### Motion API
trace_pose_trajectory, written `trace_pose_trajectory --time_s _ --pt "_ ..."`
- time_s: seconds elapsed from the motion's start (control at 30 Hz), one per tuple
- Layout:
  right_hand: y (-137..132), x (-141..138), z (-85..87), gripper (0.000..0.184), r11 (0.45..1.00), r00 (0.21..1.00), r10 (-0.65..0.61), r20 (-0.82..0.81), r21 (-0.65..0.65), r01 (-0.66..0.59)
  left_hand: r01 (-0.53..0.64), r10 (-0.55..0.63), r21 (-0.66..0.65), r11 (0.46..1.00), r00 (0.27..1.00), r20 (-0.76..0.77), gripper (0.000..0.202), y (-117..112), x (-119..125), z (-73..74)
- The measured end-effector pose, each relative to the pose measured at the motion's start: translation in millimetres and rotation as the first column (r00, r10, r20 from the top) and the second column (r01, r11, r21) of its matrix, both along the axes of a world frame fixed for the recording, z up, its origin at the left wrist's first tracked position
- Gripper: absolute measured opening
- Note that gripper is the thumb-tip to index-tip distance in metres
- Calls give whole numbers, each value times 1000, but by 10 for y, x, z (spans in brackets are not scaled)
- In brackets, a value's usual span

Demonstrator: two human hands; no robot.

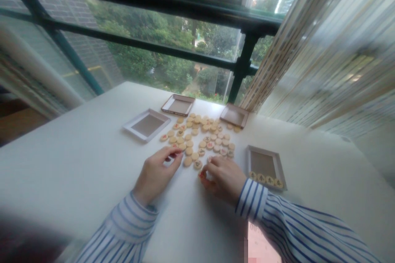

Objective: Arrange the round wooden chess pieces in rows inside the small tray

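Observation:
Several round wooden game pieces [203, 135], some with red marks and some with dark ones, lie scattered on a white table [77, 164]. My left hand [156, 172] pinches a piece with a red mark at the near left edge of the heap. My right hand [224, 176] is curled over pieces at the near right edge, with a red-marked piece showing under its fingers. Both arms wear blue-and-white striped sleeves.
Shallow trays ring the heap: one at the left [147, 125], one at the back [178, 104], one at the back right [234, 115], and one at the right [265, 166] holding a row of pieces along its near edge. A window [148, 37] and a curtain [324, 49] stand behind.

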State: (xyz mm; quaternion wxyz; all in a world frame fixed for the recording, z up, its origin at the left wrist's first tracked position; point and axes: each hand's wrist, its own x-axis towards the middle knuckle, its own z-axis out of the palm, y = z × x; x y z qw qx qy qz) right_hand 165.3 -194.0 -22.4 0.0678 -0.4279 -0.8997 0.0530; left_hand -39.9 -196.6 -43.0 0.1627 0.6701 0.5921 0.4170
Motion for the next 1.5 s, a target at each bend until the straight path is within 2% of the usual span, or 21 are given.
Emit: trace_pose_trajectory --time_s 0.13,0.3,0.53,0.73,0.87,1.0,1.07,1.17,1.27,1.5 --pt "-7 -31 -4 26 999 999 6 44 -33 -5 116 -99 88 989 980 -175 24 -10 21 -25" --pt "-5 -60 -13 27 1000 997 9 81 -24 -8 162 -132 114 980 964 -233 25 -20 0 -139" --pt "-6 -71 -22 29 1000 996 -4 91 -20 6 208 -180 64 976 938 -297 25 -3 -8 -184" --pt "15 -45 54 31 1000 998 -8 57 -3 8 203 -190 15 979 936 -297 24 4 16 -162" --pt "38 -43 118 32 1000 999 -10 47 -29 11 192 -189 -7 981 959 -210 23 -4 11 -149" --pt "55 -50 151 29 999 1000 -11 16 -30 11 153 -154 -25 988 988 -28 27 -19 -11 -129" --pt "61 -55 160 27 1000 1000 -11 4 -29 12 115 -109 -82 990 991 76 30 -20 -25 -121" --pt "66 -66 174 26 999 1000 -13 -10 -32 13 67 -20 -187 980 970 242 36 -10 -48 -118" --pt "67 -73 197 25 1000 1000 -8 -30 -27 7 52 42 -232 971 922 386 37 7 -64 -106" --pt "77 -75 227 23 1000 997 0 -78 9 0 77 87 -311 947 872 482 38 9 -54 -19"
